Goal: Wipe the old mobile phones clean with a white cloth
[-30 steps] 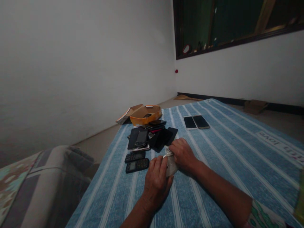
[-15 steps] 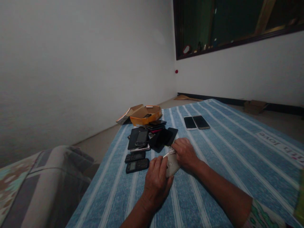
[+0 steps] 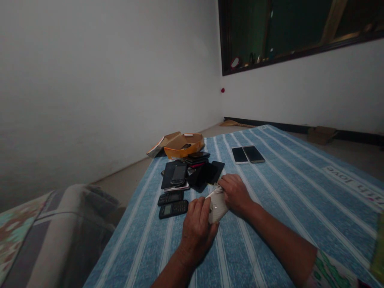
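A pale, textured phone-shaped object (image 3: 219, 207) is held between my two hands, low over the striped blue cloth (image 3: 270, 224). My left hand (image 3: 197, 226) grips its left and lower edge. My right hand (image 3: 235, 195) pinches its upper right corner, where something whitish and crumpled shows. Left of my left hand lie two black keypad phones (image 3: 174, 209), one behind the other. Beyond them is a pile of dark phones and flat black pieces (image 3: 179, 174). Two phones with pale frames (image 3: 253, 154) lie side by side farther back on the right.
An open orange box (image 3: 180, 152) with a dark item inside stands at the back left of the cloth. A covered surface with grey and floral fabric (image 3: 57, 224) is at the left. Something yellow-green (image 3: 378, 250) shows at the right edge.
My right hand has shifted very slightly to the right, and a little more of the pale object's back shows. My left hand keeps its hold.
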`<state>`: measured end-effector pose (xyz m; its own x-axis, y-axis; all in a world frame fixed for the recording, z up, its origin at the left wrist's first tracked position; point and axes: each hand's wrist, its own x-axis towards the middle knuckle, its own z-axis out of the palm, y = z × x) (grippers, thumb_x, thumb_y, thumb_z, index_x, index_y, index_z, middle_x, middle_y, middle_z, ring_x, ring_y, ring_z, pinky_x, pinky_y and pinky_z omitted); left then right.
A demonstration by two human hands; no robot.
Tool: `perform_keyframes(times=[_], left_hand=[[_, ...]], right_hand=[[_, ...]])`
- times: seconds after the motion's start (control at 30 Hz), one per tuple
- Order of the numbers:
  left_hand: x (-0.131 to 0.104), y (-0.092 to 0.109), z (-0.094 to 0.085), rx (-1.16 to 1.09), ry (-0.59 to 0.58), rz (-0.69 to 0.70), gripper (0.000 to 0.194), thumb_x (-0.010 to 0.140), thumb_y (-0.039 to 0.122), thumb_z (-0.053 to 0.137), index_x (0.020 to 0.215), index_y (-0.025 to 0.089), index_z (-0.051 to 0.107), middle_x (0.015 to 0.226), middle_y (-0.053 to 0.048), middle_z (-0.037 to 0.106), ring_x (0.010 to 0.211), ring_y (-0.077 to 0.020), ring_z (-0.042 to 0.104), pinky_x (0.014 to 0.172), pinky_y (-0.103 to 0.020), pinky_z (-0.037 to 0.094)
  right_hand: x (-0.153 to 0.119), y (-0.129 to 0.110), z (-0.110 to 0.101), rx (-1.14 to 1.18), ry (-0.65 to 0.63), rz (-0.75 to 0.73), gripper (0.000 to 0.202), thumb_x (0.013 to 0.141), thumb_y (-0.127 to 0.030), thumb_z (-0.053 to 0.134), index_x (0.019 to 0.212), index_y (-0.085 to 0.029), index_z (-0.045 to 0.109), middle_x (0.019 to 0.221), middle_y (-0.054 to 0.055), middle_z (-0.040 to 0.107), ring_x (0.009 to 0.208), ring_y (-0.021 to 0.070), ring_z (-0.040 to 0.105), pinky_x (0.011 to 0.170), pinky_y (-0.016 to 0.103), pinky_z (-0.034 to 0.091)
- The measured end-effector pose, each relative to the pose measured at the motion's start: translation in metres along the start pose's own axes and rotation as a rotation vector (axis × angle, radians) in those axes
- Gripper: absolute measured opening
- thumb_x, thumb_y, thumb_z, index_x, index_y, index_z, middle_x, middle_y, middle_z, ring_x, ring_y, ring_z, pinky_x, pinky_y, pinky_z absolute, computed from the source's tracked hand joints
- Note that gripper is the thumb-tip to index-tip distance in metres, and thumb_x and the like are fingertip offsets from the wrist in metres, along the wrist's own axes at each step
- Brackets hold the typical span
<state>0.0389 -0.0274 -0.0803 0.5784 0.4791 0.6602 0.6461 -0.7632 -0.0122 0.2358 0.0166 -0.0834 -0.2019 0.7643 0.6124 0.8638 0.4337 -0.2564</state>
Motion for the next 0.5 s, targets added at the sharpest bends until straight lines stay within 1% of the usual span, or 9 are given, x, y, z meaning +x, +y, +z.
perform_keyframes(times=[0.07, 0.17, 0.3, 0.4, 0.5], left_hand=[[0.001, 0.001, -0.001, -0.017, 0.000, -0.015, 0.054, 0.083, 0.022, 0.056, 0.134, 0.010, 0.041, 0.120, -0.020, 0.056, 0.107, -0.0339, 0.053, 0.085, -0.048, 0.052], [0.003, 0.003, -0.003, -0.038, -0.008, -0.046, 0.054, 0.081, 0.022, 0.058, 0.131, 0.009, 0.043, 0.116, -0.019, 0.057, 0.103, -0.0325, 0.054, 0.084, -0.047, 0.052], [0.003, 0.005, -0.003, -0.041, -0.003, -0.074, 0.054, 0.078, 0.020, 0.059, 0.129, 0.011, 0.045, 0.114, -0.017, 0.057, 0.101, -0.0316, 0.053, 0.083, -0.045, 0.052], [0.003, 0.005, -0.002, -0.034, 0.010, -0.055, 0.054, 0.079, 0.019, 0.059, 0.130, 0.011, 0.044, 0.116, -0.017, 0.055, 0.102, -0.0314, 0.053, 0.084, -0.045, 0.052], [0.002, 0.005, -0.002, -0.005, 0.016, -0.020, 0.054, 0.080, 0.019, 0.058, 0.131, 0.010, 0.043, 0.118, -0.018, 0.054, 0.103, -0.0324, 0.052, 0.085, -0.047, 0.051]], right_hand=[[-0.001, 0.003, 0.000, 0.012, 0.004, 0.031, 0.024, 0.082, -0.003, 0.047, 0.087, -0.017, 0.066, 0.088, 0.009, 0.061, 0.090, 0.0237, 0.050, 0.084, 0.036, 0.033], [-0.002, 0.004, 0.002, 0.043, 0.013, 0.078, 0.026, 0.081, -0.002, 0.045, 0.089, -0.018, 0.066, 0.090, 0.009, 0.062, 0.090, 0.0236, 0.050, 0.083, 0.035, 0.035], [-0.003, 0.005, 0.004, 0.117, 0.026, 0.138, 0.032, 0.077, -0.001, 0.045, 0.093, -0.018, 0.066, 0.093, 0.009, 0.062, 0.090, 0.0235, 0.052, 0.084, 0.034, 0.038], [-0.003, 0.009, 0.006, 0.199, 0.048, 0.190, 0.037, 0.074, -0.001, 0.045, 0.098, -0.018, 0.068, 0.096, 0.010, 0.063, 0.092, 0.0238, 0.054, 0.086, 0.035, 0.041], [-0.002, 0.015, 0.008, 0.308, 0.083, 0.260, 0.041, 0.072, -0.002, 0.044, 0.101, -0.018, 0.069, 0.099, 0.010, 0.065, 0.096, 0.0226, 0.057, 0.088, 0.033, 0.044]])
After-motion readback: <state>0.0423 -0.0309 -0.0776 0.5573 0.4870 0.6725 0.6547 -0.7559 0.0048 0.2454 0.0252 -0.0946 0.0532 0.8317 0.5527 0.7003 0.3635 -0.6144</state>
